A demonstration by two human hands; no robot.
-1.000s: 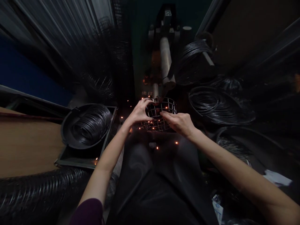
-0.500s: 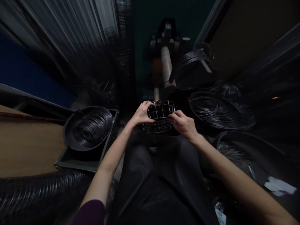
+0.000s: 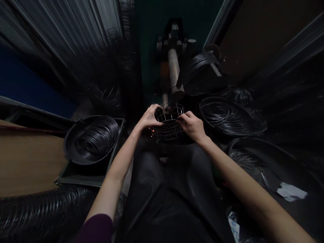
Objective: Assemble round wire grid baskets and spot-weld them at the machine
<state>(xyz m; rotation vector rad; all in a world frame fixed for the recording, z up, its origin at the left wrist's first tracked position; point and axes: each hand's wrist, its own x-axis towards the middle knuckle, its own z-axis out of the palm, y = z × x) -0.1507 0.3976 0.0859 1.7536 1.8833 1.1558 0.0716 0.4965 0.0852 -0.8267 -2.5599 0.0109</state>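
Observation:
A round cage-like wire basket point(image 3: 170, 122) of welded metal rods sits in front of my lap, just below a machine's steel cylinder. My left hand point(image 3: 151, 117) grips its left side, fingers curled over the rim. My right hand point(image 3: 191, 126) holds the right side, fingertips pressed on the rods. A few small orange sparks glow at the basket's lower left. Its underside is dim and partly hidden in shadow.
A coil of black wire point(image 3: 95, 139) lies in a dark pan on a black tray point(image 3: 88, 180), beside a wooden surface point(image 3: 27, 162). More wire coils point(image 3: 231, 116) lie to the right. The machine point(image 3: 174, 67) stands straight ahead.
Compared with a second ago, both hands and the basket sit slightly higher and closer together. Far fewer sparks show around the basket, and the whole view has shifted slightly left.

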